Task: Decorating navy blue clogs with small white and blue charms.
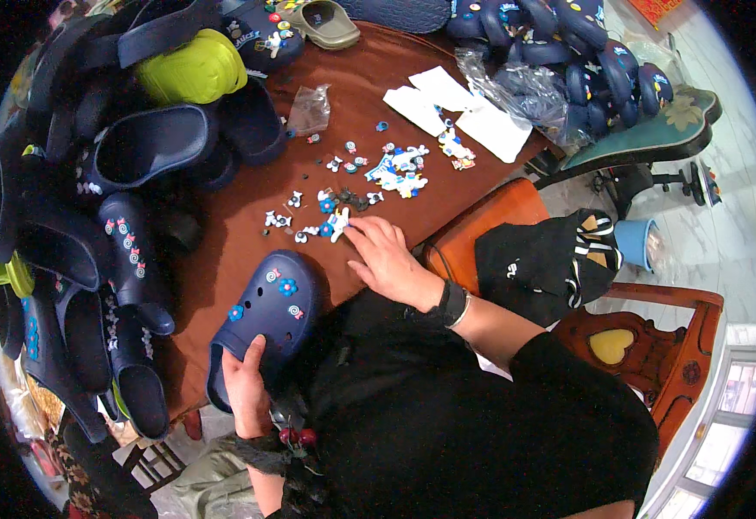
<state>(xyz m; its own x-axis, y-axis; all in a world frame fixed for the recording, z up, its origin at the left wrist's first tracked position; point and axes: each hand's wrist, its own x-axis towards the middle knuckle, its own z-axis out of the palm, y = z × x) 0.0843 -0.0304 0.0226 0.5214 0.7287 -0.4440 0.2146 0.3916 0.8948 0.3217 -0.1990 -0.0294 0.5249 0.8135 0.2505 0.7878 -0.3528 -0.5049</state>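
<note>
A navy blue foam clog [285, 290] is gripped by my left hand [248, 385], with the thumb on its upper and the other fingers inside the heel opening. Blue flower charms and white-and-pink swirl charms sit in holes on its top. Over the brown cloth, my right hand [387, 259] reaches with its fingertips at a white figure charm [338, 227]. Its thumb stays apart from the fingers, so it is open. Small panda-like charms [278, 220] and a blue flower charm [327, 206] lie close by. Farther off is a heap of white-and-blue flat charms [400, 173].
Navy clogs [153, 147] are piled along the left, with a lime-green clog [195, 69] among them. White paper [490, 125], a clear plastic bag [525, 91] and more navy clogs [568, 35] occupy the far right of the brown-covered table [231, 216]. An orange seat [482, 229] stands right.
</note>
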